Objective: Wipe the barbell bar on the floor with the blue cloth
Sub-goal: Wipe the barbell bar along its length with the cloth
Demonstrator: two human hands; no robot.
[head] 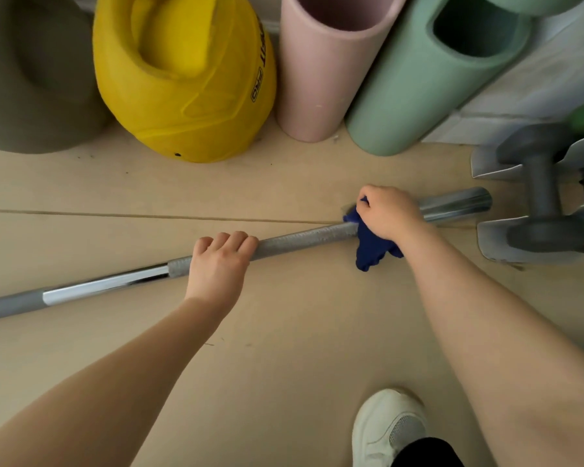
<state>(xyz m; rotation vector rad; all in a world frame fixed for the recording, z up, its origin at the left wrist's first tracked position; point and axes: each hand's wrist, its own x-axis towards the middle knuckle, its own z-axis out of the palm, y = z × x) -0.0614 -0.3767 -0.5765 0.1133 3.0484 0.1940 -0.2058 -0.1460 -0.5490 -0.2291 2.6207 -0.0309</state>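
Note:
A long steel barbell bar (304, 238) lies on the tan floor, running from the left edge up to the right. My left hand (220, 261) is closed around its knurled middle section. My right hand (390, 212) presses a dark blue cloth (371, 246) onto the bar near its right sleeve, fingers wrapped over cloth and bar. The cloth's loose end hangs down onto the floor below the bar. The chrome sleeve end (459, 203) sticks out past my right hand.
Against the wall stand a grey kettlebell (34, 79), a yellow kettlebell (186, 79), a pink foam roller (327, 69) and a green foam roller (432, 79). Grey dumbbells (543, 193) on a rack sit right of the bar's end. My white shoe (385, 429) is at the bottom.

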